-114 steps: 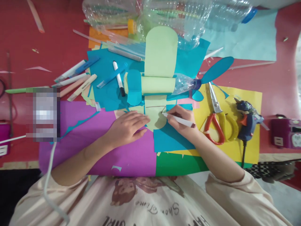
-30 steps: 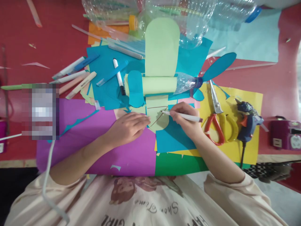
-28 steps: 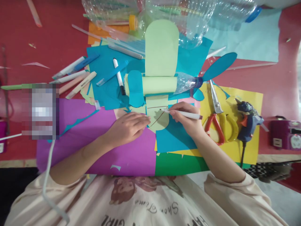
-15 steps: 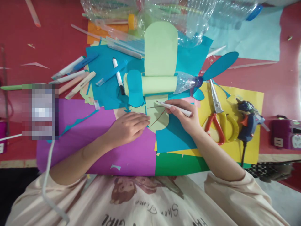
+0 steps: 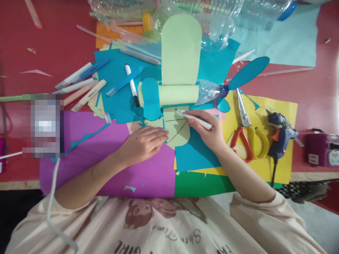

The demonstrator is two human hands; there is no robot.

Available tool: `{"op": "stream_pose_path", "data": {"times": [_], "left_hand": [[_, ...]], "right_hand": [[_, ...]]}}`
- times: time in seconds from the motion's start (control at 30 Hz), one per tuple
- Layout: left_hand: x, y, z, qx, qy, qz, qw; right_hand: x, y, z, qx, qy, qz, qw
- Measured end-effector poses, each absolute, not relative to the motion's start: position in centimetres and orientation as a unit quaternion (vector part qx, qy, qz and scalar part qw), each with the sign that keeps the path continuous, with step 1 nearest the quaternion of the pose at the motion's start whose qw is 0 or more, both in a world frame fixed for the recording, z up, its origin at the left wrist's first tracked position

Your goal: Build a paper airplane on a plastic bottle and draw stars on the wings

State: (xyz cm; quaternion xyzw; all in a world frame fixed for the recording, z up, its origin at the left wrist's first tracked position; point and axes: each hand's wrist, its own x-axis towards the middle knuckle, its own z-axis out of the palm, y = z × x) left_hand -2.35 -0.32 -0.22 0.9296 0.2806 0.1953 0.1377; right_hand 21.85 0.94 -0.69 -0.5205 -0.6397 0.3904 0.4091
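A paper-covered plastic bottle [image 5: 180, 95] lies sideways in front of me, with a blue paper propeller [image 5: 250, 73] at its cap end. Its light green paper wings reach away from me and toward me. On the near wing [image 5: 177, 132] there are dark drawn lines. My right hand [image 5: 208, 128] is closed around a white marker [image 5: 198, 120], its tip over that wing near the bottle; whether it touches cannot be made out. My left hand [image 5: 144, 144] lies flat, fingers stretched out, fingertips at the wing's left edge.
Scissors [image 5: 243, 134] and a glue gun [image 5: 279, 135] lie on yellow paper at right. Several markers [image 5: 88, 95] are at left, near a blurred-out device [image 5: 45, 126] with a white cable. Clear plastic bottles [image 5: 212, 21] stand along the back. Purple paper [image 5: 106, 141] lies under my left arm.
The marker tip has shifted slightly away from me and to the left, over the near wing. My left hand stays in place. The view has moved slightly.
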Motion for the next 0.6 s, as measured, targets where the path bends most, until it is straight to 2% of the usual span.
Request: {"op": "stream_pose_path", "data": {"times": [0.2, 0.6], "left_hand": [[-2.43, -0.37, -0.27, 0.932, 0.281, 0.185, 0.134], [-2.50, -0.40, -0.42, 0.930, 0.284, 0.180, 0.147]], "right_hand": [[21.65, 0.93, -0.64, -0.539, -0.658, 0.372, 0.372], [21.62, 0.87, -0.24, -0.534, -0.654, 0.396, 0.362]]}}
